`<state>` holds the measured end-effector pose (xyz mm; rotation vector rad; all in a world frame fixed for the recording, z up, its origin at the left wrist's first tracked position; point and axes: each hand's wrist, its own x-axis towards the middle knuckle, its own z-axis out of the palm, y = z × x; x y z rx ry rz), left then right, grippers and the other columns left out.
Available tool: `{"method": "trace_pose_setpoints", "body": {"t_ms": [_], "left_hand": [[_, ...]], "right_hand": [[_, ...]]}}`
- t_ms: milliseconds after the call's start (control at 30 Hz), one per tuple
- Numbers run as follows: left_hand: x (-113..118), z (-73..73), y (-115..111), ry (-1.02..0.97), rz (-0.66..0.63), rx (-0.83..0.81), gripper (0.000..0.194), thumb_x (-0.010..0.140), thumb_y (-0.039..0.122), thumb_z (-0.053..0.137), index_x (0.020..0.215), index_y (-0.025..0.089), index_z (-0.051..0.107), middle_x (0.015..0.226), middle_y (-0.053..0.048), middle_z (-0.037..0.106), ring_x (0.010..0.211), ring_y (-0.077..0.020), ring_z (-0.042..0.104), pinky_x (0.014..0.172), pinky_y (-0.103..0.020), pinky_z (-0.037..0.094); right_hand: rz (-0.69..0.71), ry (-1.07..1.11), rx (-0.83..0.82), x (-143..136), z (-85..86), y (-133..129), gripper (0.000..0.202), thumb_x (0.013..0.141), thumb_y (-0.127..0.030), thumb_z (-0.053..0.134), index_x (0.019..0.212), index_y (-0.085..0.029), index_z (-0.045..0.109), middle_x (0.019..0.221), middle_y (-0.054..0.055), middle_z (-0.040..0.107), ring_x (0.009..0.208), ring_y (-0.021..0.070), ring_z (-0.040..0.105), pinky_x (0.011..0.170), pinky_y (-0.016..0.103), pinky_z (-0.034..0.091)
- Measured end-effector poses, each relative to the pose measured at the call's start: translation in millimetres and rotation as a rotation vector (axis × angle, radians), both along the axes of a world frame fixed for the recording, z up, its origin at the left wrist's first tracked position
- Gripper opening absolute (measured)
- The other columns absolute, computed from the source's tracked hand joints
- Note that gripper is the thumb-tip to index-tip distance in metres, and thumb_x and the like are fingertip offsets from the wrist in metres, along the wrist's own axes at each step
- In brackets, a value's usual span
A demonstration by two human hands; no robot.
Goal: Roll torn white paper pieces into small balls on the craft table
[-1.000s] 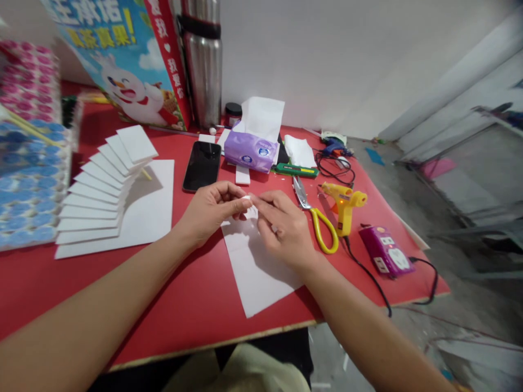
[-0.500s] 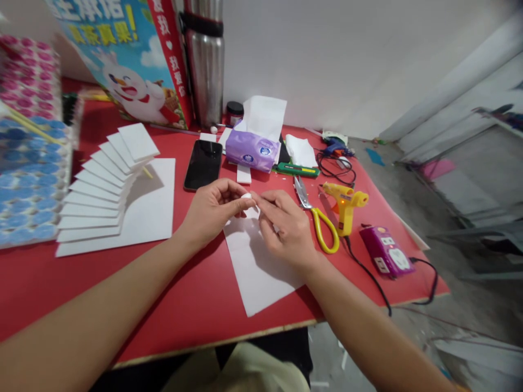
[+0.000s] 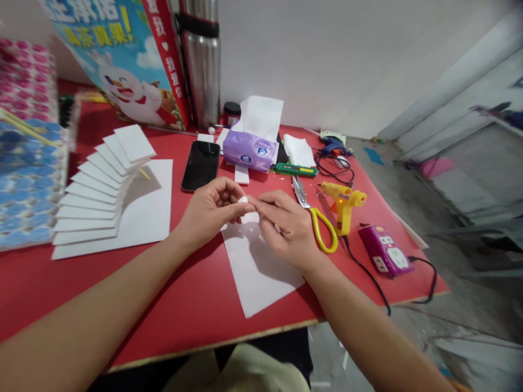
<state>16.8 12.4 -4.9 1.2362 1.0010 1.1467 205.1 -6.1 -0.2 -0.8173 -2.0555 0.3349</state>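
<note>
Between the thumb and fingers of my left hand (image 3: 216, 207) is a small white piece (image 3: 243, 200). My right hand (image 3: 284, 226) meets it there, its fingertips together against the piece and the left fingertips; whether they grip it is hidden. Both hands are above a white sheet (image 3: 261, 277) on the red table (image 3: 180, 305). Right of my right hand lie yellow-handled scissors (image 3: 323, 230) and a yellow glue gun (image 3: 344, 204) with a lit orange light.
A fanned stair of white boards (image 3: 92, 198) stands at left beside flower trays (image 3: 30, 185). Behind the hands are a phone (image 3: 201, 166), a purple tissue pack (image 3: 249, 149), a green cutter (image 3: 296, 170) and a steel flask (image 3: 202, 71). A purple power box (image 3: 385, 250) sits at right.
The fingertips have shifted slightly, and less of the white piece shows between them. The view has moved a little, so the table things appear slightly further left.
</note>
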Motion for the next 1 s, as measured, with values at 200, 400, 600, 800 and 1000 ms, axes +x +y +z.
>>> {"method": "trace_pose_setpoints", "body": {"t_ms": [200, 400, 600, 800, 1000], "left_hand": [[-1, -0.1, 0, 0.015, -0.018, -0.011, 0.028, 0.071, 0.028, 0.087, 0.081, 0.017, 0.063, 0.063, 0.001, 0.067, 0.053, -0.0112, 0.062, 0.051, -0.021, 0.048], [0, 0.7, -1, 0.001, -0.032, -0.020, 0.030, 0.070, 0.028, 0.088, 0.077, 0.018, 0.061, 0.058, 0.003, 0.065, 0.050, -0.0098, 0.058, 0.048, -0.020, 0.044], [0, 1.8, -1, 0.016, -0.030, -0.046, 0.033, 0.070, 0.032, 0.089, 0.076, 0.019, 0.060, 0.056, 0.004, 0.063, 0.047, -0.0099, 0.056, 0.046, -0.020, 0.041], [1, -2.0, 2, -0.096, -0.055, -0.047, 0.031, 0.076, 0.036, 0.086, 0.080, 0.018, 0.061, 0.059, 0.002, 0.063, 0.050, -0.0089, 0.055, 0.051, -0.021, 0.044], [0, -3.5, 6, -0.347, -0.023, -0.183, 0.032, 0.077, 0.035, 0.086, 0.082, 0.016, 0.061, 0.064, 0.001, 0.065, 0.051, -0.0065, 0.052, 0.056, -0.021, 0.048]], "right_hand": [[-0.001, 0.003, -0.017, -1, 1.0, 0, 0.036, 0.093, -0.009, 0.052, 0.120, -0.018, 0.074, 0.102, 0.011, 0.068, 0.086, 0.0157, 0.066, 0.073, 0.030, 0.059], [-0.009, -0.034, -0.032, -1, 2.8, -1, 0.033, 0.093, -0.010, 0.052, 0.115, -0.019, 0.075, 0.101, 0.011, 0.069, 0.088, 0.0175, 0.067, 0.076, 0.031, 0.059], [0.000, -0.027, -0.011, -1, -1.1, 0, 0.030, 0.093, -0.009, 0.053, 0.111, -0.018, 0.075, 0.102, 0.011, 0.068, 0.090, 0.0183, 0.068, 0.078, 0.032, 0.059], [-0.006, -0.044, 0.054, -2, -0.9, -3, 0.037, 0.092, -0.007, 0.052, 0.124, -0.014, 0.070, 0.107, 0.014, 0.067, 0.093, 0.0194, 0.069, 0.077, 0.033, 0.060], [-0.406, -0.138, 0.165, 19, 36.6, -16, 0.036, 0.096, -0.013, 0.051, 0.125, -0.025, 0.070, 0.101, 0.009, 0.074, 0.085, 0.0212, 0.071, 0.076, 0.036, 0.058]]}}
